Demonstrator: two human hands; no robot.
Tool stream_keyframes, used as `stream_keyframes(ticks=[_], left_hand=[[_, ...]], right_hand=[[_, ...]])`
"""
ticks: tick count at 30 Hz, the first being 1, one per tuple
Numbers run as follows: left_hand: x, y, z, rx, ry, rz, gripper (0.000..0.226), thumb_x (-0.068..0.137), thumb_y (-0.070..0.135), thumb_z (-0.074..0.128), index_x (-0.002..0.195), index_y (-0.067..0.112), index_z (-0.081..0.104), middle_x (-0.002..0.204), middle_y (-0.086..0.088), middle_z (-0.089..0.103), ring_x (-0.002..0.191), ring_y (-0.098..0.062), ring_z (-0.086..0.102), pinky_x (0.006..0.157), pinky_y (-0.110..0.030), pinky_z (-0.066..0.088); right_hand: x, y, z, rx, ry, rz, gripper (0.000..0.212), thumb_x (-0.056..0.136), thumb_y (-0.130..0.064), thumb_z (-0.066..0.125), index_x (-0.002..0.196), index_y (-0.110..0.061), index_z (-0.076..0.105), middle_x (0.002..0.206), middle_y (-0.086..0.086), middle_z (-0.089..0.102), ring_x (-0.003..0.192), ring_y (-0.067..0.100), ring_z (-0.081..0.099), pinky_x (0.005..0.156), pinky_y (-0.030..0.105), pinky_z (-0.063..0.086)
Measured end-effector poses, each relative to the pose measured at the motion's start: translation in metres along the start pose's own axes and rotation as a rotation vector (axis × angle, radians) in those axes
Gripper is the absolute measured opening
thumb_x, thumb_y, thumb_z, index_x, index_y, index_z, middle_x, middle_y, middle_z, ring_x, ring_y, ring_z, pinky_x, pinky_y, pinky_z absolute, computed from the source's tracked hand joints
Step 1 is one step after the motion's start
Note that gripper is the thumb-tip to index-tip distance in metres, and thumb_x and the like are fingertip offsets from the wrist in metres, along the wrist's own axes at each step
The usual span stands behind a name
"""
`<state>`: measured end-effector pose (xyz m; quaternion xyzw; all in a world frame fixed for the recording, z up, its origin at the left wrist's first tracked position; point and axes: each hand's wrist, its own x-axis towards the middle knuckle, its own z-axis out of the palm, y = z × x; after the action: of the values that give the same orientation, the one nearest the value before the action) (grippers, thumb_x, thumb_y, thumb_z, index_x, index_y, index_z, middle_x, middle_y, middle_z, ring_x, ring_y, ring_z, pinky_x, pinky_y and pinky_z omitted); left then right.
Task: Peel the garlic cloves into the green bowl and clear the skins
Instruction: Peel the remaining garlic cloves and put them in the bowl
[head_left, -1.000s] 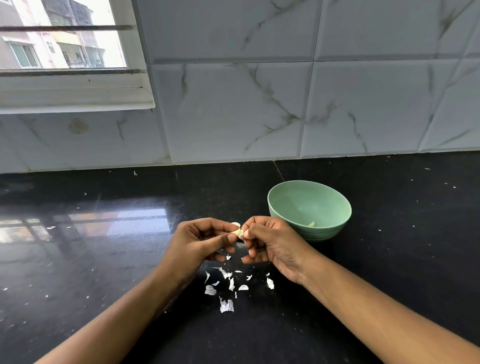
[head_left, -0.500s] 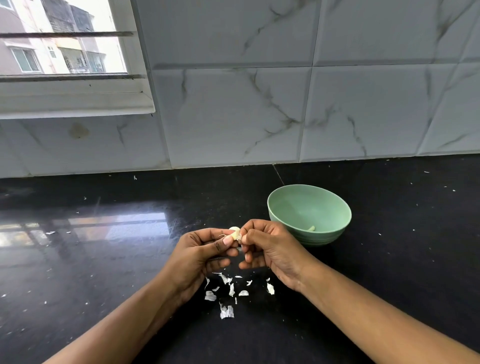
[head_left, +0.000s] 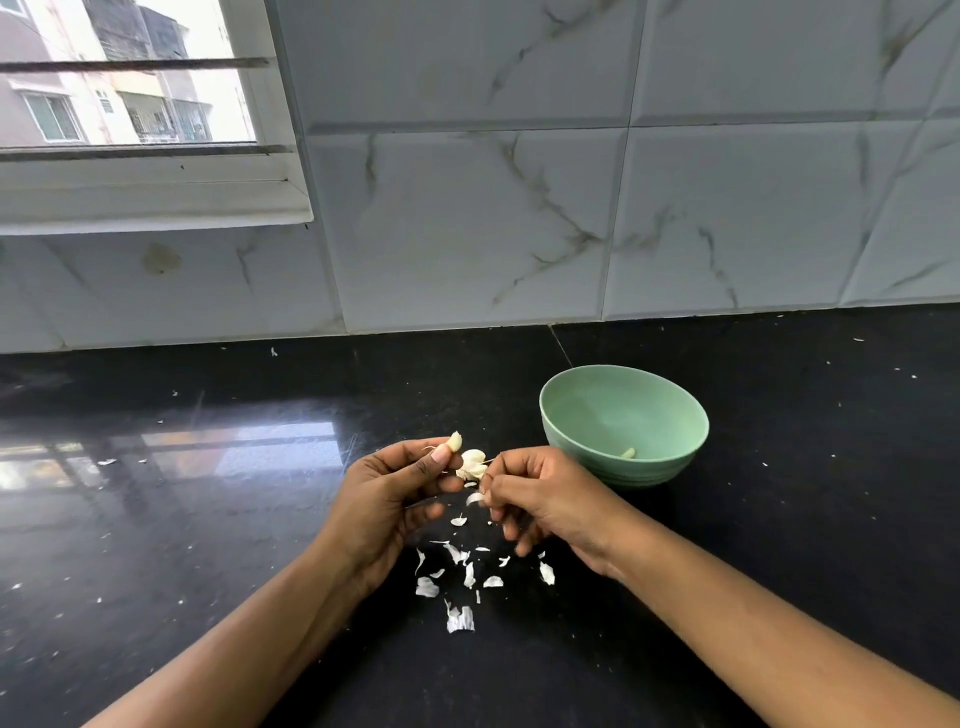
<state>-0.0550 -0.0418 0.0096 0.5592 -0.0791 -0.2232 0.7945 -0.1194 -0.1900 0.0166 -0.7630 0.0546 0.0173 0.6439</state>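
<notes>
Since half a sec ago the hands have come apart. They were bunched together on one clove; now there's a gap btwn them & the skin has torn away. The left hand (head_left: 395, 499) has the garlic clove (head_left: 455, 441) pinched btwn thumb tip & forefinger. The clove pokes up above the thumbnail, pale & mostly bare, w/ the other fingers curled loosely under. The right hand (head_left: 545, 499) is curled too, thumb & forefinger nipping a ragged piece of white skin (head_left: 471, 464). It hangs in the gap, just right of the left thumb, w/ a thin strand sticking out toward the right forefinger. A smaller flake (head_left: 474, 499) sits by the right hand's lower fingers; can't tell if it's held or dropping.

The green bowl (head_left: 649, 467) stands just beyond & to the right of the right hand. The knuckles overlap its near-left wall from here; touching or not, can't say. Inside, one peeled clove (head_left: 628, 453) lies low on the side nearest the right wrist.

Under both hands & a bit nearer the person, loose skins (head_left: 460, 618) lie scattered on the black worktop (head_left: 208, 519). There are approx a dozen bits, the biggest nearest the person. Tiny specks lie further out, left of the left hand.

A window (head_left: 130, 104) sits far beyond the left hand, set in the tiled wall (head_left: 519, 208).
</notes>
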Motion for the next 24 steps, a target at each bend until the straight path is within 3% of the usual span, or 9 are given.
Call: stream_keyframes(ticks=[4, 9, 15, 19, 24], left_hand=[[0.001, -0.002, -0.002, 0.076, -0.015, 0.005, 0.01, 0.067, 0.017, 0.066, 0.07, 0.011, 0.074, 0.068, -0.003, 0.069, 0.052, -0.005, 0.061, 0.038, -0.012, 0.043], [0.002, -0.004, -0.003, 0.102, -0.022, 0.02, 0.01, 0.066, 0.015, 0.068, 0.072, 0.009, 0.073, 0.067, -0.004, 0.069, 0.051, -0.006, 0.06, 0.039, -0.013, 0.043], [0.004, -0.006, -0.004, 0.115, -0.003, 0.019, 0.021, 0.064, 0.013, 0.07, 0.083, 0.003, 0.071, 0.067, -0.007, 0.068, 0.051, -0.008, 0.06, 0.039, -0.015, 0.044], [0.004, -0.006, -0.004, 0.12, -0.006, 0.031, 0.022, 0.063, 0.014, 0.071, 0.083, 0.004, 0.071, 0.069, -0.008, 0.069, 0.052, -0.008, 0.061, 0.039, -0.015, 0.043], [0.003, -0.006, -0.004, 0.275, 0.005, 0.111, 0.024, 0.06, 0.02, 0.076, 0.08, 0.007, 0.074, 0.068, -0.015, 0.069, 0.056, -0.013, 0.062, 0.046, -0.019, 0.048]], right_hand=[[-0.002, -0.003, -0.011, -0.403, -0.047, -0.067, 0.013, 0.087, -0.017, 0.062, 0.081, -0.006, 0.067, 0.064, -0.004, 0.061, 0.052, 0.006, 0.052, 0.042, 0.02, 0.044], [-0.002, -0.002, -0.015, -0.552, -0.004, -0.175, 0.017, 0.08, -0.028, 0.074, 0.07, -0.016, 0.068, 0.058, -0.003, 0.062, 0.05, 0.005, 0.053, 0.045, 0.017, 0.041], [-0.001, -0.001, -0.014, -0.431, 0.015, -0.255, 0.021, 0.07, -0.018, 0.083, 0.067, -0.017, 0.062, 0.05, -0.011, 0.053, 0.049, 0.003, 0.047, 0.046, 0.021, 0.045], [0.0, -0.001, -0.016, -0.403, -0.004, -0.255, 0.014, 0.082, -0.006, 0.07, 0.08, -0.017, 0.061, 0.067, -0.004, 0.06, 0.059, 0.01, 0.06, 0.052, 0.03, 0.055], [0.002, 0.002, -0.014, -0.258, 0.131, -0.269, 0.006, 0.087, -0.012, 0.066, 0.092, -0.014, 0.067, 0.08, 0.004, 0.069, 0.067, 0.016, 0.07, 0.053, 0.029, 0.057]])
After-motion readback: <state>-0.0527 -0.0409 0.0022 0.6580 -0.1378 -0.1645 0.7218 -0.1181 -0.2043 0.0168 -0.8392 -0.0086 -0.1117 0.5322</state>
